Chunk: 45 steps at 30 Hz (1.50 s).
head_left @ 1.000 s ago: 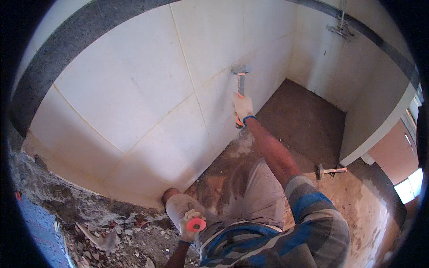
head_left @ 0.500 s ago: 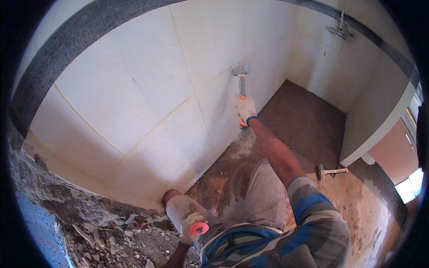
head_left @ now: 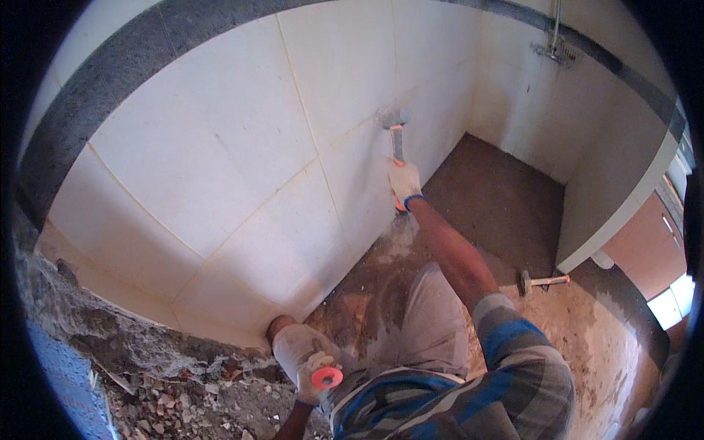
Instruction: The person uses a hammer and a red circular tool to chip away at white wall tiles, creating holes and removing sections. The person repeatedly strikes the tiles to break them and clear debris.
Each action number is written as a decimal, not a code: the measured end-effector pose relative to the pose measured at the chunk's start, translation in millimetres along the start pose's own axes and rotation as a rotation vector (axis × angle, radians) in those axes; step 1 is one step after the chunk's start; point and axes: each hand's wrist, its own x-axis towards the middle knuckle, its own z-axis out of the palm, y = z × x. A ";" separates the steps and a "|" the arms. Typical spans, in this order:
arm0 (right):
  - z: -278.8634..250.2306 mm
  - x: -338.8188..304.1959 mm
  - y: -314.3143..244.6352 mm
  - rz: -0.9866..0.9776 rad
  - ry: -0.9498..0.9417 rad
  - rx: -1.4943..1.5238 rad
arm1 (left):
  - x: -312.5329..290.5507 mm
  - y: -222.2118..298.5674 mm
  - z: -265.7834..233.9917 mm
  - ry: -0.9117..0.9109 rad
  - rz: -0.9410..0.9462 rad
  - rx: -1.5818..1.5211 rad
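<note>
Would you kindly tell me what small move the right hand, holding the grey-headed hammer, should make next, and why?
Probably the gloved right hand should ease the grey-headed, orange-and-grey-handled hammer back slightly: its head appears right at the white tiled wall, leaving little visible room to swing.

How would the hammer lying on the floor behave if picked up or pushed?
That hammer is probably head-heavy, given its chunky head at one end. Its straight handle looks stiff, so it likely won't flop. The blocky head should also discourage rolling.
</note>
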 end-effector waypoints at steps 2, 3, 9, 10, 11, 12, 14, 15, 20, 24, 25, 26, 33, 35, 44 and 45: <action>-11.0 -7.8 1.9 -0.032 0.050 0.005 | 2.8 11.9 0.7 -0.026 -0.137 -0.050; -12.3 -10.8 0.9 -0.024 0.047 0.066 | 5.6 18.9 -1.3 -0.029 -0.093 -0.048; 14.9 -1.2 -20.4 0.000 0.093 0.246 | -0.8 25.2 -13.4 -0.163 -0.051 0.149; 13.6 1.2 -22.4 0.021 0.027 0.248 | -4.6 15.0 -11.1 -0.168 -0.096 0.004; 10.5 2.7 -23.6 0.027 0.054 0.127 | -7.3 2.1 -8.1 -0.164 -0.131 -0.119; 2.9 3.2 -23.6 0.030 0.020 0.023 | -10.9 -9.9 -3.8 -0.161 -0.155 -0.162; -15.7 1.1 -21.0 0.041 -0.028 -0.128 | -16.5 -28.0 3.7 -0.151 -0.198 -0.170; -20.0 -0.1 -20.3 -0.012 -0.053 -0.031 | -18.1 -31.7 3.9 -0.154 -0.201 -0.131; -0.9 2.0 -19.2 -0.057 0.153 0.306 | -13.3 -1.7 -8.9 -0.204 -0.067 0.069; 18.1 12.8 -22.2 0.039 0.087 0.113 | 1.8 22.3 -10.7 -0.157 -0.206 -0.049; 12.6 13.5 -22.0 0.050 0.030 0.075 | 3.2 23.5 -8.2 -0.123 -0.211 -0.098; 4.9 13.0 -21.6 0.060 -0.003 0.033 | 5.0 22.4 -6.1 -0.080 -0.216 -0.156; -27.0 0.2 -9.0 -0.047 0.126 0.071 | -6.8 -7.2 0.5 -0.074 -0.079 0.102; -5.2 4.9 -6.8 -0.091 0.182 0.157 | -11.1 -15.5 2.2 -0.083 -0.144 -0.069; -30.0 -2.4 -15.8 -0.024 -0.002 -0.059 | -11.4 -25.6 10.0 -0.033 -0.402 -0.446; -33.5 -10.7 -15.7 0.016 -0.013 -0.001 | -10.8 -22.6 8.0 -0.050 -0.392 -0.353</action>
